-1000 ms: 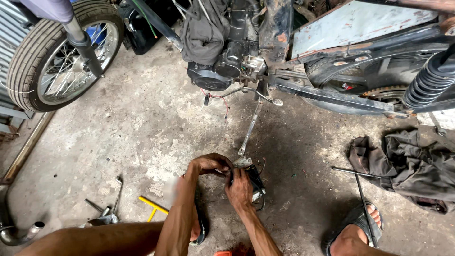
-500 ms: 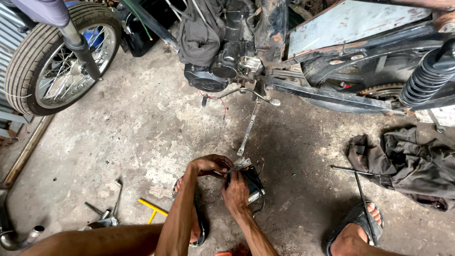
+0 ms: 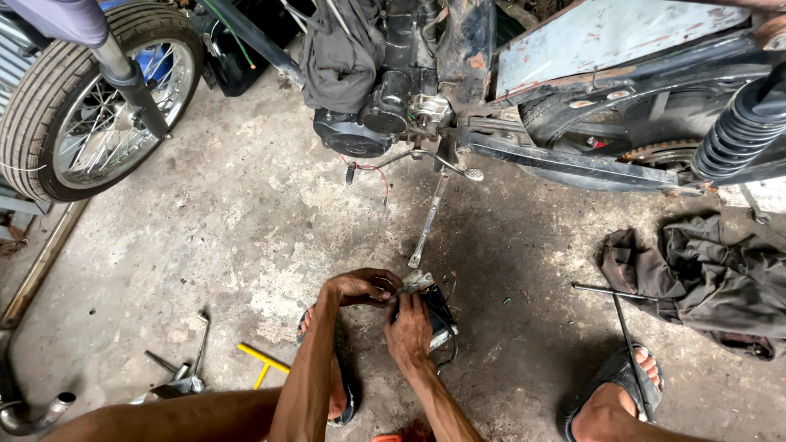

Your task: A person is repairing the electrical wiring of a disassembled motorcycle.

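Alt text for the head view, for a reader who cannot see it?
Two bare hands, left hand and right hand, grip a small dark part above a stained concrete floor. A stripped motorcycle stands ahead; a yellow T-handle tool lies left, grey rags right.

Stained concrete floor [image 3: 246,213] w/ yellow T-wrench [image 3: 264,364]; grey rag [image 3: 704,278]; long rods [image 3: 629,344]; kickstand foot [image 3: 416,260].

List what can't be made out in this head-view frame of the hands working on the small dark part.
- Small dark wired part: mostly covered by the right hand; its kind is unclear.
- Pale piece at the left hand: too small to identify.
- Both grips: fingers overlap, contact hidden.
- Stripped black motorcycle frame: cut off by the top and right edges.
- Orange object: cut off by the bottom edge.
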